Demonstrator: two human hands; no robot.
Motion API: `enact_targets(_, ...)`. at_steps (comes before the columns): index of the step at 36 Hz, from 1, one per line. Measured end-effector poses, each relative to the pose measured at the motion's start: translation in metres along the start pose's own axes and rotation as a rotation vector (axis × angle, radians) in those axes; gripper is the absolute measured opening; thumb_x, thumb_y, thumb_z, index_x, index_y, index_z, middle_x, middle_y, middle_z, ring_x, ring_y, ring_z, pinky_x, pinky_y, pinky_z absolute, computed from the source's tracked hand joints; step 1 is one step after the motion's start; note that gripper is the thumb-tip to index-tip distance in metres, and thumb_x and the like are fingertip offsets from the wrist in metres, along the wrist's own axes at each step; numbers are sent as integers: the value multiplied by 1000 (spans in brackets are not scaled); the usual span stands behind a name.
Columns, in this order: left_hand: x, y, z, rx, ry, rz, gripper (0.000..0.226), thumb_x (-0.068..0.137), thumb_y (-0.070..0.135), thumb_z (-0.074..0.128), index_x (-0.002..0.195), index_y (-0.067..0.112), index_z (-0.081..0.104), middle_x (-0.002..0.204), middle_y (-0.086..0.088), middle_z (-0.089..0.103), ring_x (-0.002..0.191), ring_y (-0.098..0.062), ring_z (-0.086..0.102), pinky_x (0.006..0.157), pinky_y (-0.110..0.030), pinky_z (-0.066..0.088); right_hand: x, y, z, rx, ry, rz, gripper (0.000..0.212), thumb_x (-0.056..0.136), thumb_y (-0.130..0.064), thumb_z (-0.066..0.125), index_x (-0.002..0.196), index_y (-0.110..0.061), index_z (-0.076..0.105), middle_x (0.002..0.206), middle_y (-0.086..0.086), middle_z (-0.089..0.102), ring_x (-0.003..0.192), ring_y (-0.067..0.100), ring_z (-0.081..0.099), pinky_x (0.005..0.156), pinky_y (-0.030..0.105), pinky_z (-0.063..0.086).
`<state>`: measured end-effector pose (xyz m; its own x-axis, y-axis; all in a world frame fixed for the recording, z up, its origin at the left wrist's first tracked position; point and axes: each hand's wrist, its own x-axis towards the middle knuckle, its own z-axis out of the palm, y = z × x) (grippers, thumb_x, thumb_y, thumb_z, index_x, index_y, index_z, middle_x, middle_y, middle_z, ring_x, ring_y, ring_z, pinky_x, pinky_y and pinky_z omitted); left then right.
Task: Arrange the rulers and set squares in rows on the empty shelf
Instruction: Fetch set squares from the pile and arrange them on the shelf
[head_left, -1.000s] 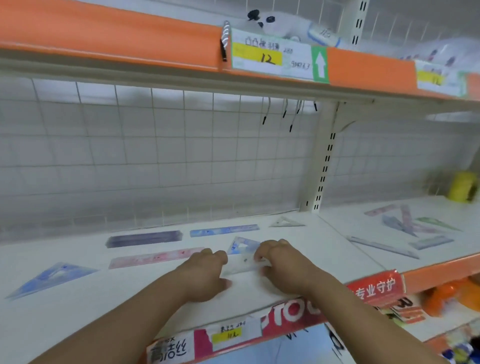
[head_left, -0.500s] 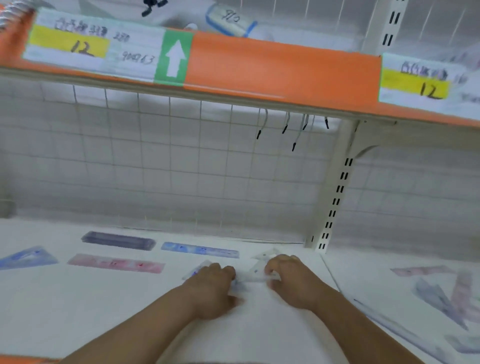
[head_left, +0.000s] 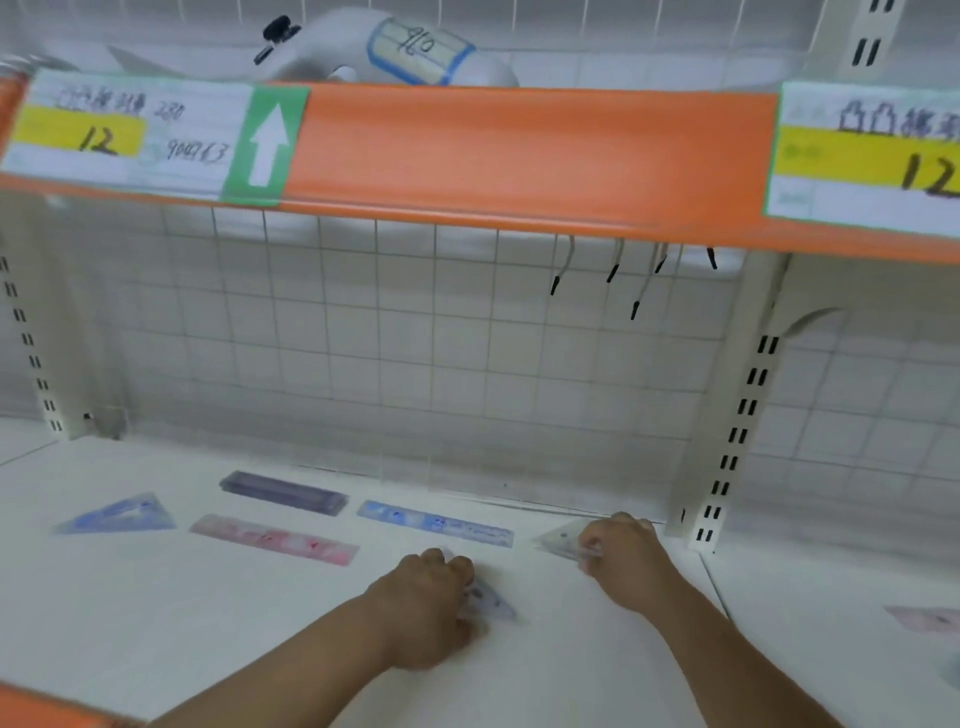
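On the white shelf lie a blue set square, a dark purple ruler, a pink ruler and a blue ruler. My left hand holds a small bluish set square flat on the shelf, fingers curled over its left part. My right hand grips a clear set square near the back right, beside the upright post. Most of that piece is hidden by my fingers.
A perforated upright divides this bay from the right one, where a pink piece lies. An orange-edged upper shelf with price labels hangs overhead. Wire hooks dangle below it. A wire grid forms the back.
My hands have separated: the right one moved back and right with the clear set square, the left one stayed with the bluish set square. The camera moved closer and tilted up.
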<state>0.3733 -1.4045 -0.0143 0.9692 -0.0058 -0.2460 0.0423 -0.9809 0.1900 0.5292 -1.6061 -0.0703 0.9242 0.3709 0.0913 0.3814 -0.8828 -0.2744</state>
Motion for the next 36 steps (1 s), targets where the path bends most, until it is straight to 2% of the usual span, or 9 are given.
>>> enact_targets(2,0,-2,0,2,-1,-5,56,95,47,47,143,21,32,141,-8,36,130,-25,36,104,-32,33,4,5,1,1,-8,-6,6,84,-32,58,85,-38,60,105,-3,61,114,22,50,88,29,37)
enact_targets(5,0,-4,1,6,3,-5,57,95,48,46,143,21,32,142,-8,35,131,-25,35,105,-31,33,3,6,0,-11,-42,-32,27,90,-33,56,116,-28,62,118,-3,58,121,17,47,98,26,30)
enact_targets(6,0,-4,0,8,4,-5,57,95,48,46,143,21,32,142,-8,35,131,-25,35,104,-31,33,4,7,1,-3,-32,-35,30,91,-32,56,119,-26,61,120,-3,57,121,18,46,100,27,33)
enact_targets(12,-1,-6,2,18,-6,-18,54,95,46,47,141,22,35,135,-7,40,126,-24,39,103,-35,36,1,5,5,2,32,-64,22,93,-19,54,110,-26,66,100,-6,45,113,19,49,92,24,39)
enact_targets(18,0,-9,1,1,-6,-24,52,94,44,48,139,23,36,133,-6,41,125,-23,40,102,-35,38,-3,1,3,-48,29,-66,21,95,-16,48,103,-29,62,99,-6,42,94,12,42,78,19,33)
enact_targets(23,-3,-10,5,17,-33,-31,57,93,49,47,142,23,33,136,-7,39,127,-24,38,104,-37,37,-10,-5,-1,-66,9,-41,18,94,-12,48,93,-29,54,100,-3,43,92,13,44,80,20,38)
enact_targets(28,-8,-9,7,54,-89,-33,58,93,51,47,141,21,35,140,-8,35,129,-26,37,105,-39,36,-19,-10,-8,-86,33,-63,13,93,-20,50,99,-25,60,103,-3,43,108,19,49,81,24,42)
enact_targets(31,-10,-8,8,58,-82,-37,59,91,52,49,140,21,36,140,-8,36,129,-26,36,106,-38,36,-30,-18,-13,-67,53,-80,21,94,-24,54,112,-21,61,116,-1,47,115,18,44,88,26,45)
enact_targets(36,-14,-1,10,65,-68,-41,59,92,52,48,140,20,36,139,-9,36,131,-27,35,105,-37,35,-55,-41,-24,-65,23,-107,24,97,-33,48,115,-22,60,122,-3,49,118,15,45,92,26,41)
